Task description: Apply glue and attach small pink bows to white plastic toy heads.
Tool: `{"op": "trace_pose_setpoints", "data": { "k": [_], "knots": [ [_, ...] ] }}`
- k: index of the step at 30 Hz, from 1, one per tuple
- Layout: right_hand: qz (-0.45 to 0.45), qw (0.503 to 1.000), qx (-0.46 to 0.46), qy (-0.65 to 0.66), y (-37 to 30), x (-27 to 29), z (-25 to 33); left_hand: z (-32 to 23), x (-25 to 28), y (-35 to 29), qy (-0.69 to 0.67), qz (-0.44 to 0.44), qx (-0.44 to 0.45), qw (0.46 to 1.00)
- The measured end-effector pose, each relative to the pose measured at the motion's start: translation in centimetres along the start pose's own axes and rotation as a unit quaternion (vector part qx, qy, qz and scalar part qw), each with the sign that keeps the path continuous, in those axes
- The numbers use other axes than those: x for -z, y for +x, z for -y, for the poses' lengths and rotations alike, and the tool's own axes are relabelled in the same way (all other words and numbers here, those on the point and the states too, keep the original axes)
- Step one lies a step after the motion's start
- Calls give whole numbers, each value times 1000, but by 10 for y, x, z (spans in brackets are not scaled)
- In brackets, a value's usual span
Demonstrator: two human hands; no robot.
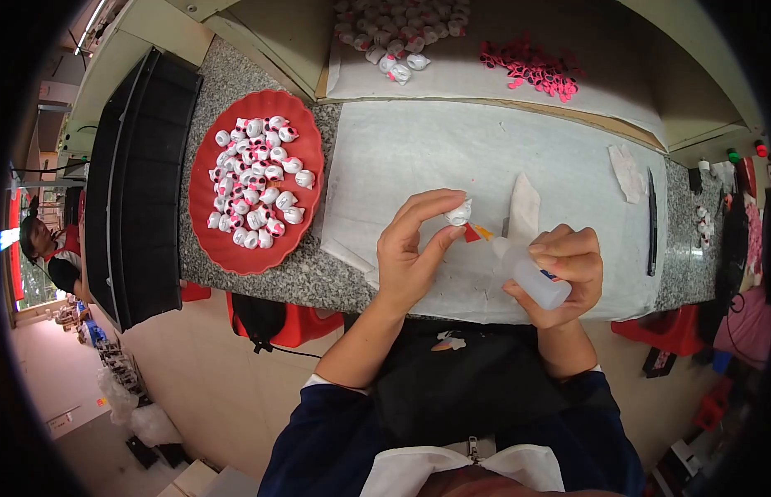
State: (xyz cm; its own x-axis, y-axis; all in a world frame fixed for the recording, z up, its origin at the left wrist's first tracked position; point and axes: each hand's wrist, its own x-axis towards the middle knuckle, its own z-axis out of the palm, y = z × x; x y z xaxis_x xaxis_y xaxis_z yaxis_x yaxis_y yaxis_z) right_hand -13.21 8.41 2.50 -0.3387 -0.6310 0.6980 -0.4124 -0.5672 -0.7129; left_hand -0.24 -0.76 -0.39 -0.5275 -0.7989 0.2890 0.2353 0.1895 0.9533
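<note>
A: Packages, labels, screens?

B: One squeeze bottle (pixel 530 277), translucent white, lower right of centre, lying tilted in the right hand (pixel 563 273), which is closed round it. Small red-blue label patch on its side, mostly hidden by the fingers.

A: Screens, signs?

B: None clear. Bright bluish patch (pixel 8 238) at far left edge, too small to tell.

**Granite counter above a pale tiled floor**

A speckled granite counter (pixel 269 273) is covered in part by white paper sheets (pixel 485 157). Black trays (pixel 141 182) are stacked along its left end. Red stools (pixel 298 325) are tucked beneath. The pale floor (pixel 212 389) is seen below, and daylight is admitted through a window (pixel 25 286) at far left.
</note>
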Motion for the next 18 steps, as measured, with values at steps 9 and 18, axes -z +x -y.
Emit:
{"op": "trace_pose_setpoints", "data": {
  "k": [9,18],
  "knots": [
    [-34,958,-281,48,36,29,0,-6,7,-5,-133,-73,73,986],
    [185,897,-83,-393,96,42,-116,-10,0,-1,-130,-61,92,985]
  ]
}}
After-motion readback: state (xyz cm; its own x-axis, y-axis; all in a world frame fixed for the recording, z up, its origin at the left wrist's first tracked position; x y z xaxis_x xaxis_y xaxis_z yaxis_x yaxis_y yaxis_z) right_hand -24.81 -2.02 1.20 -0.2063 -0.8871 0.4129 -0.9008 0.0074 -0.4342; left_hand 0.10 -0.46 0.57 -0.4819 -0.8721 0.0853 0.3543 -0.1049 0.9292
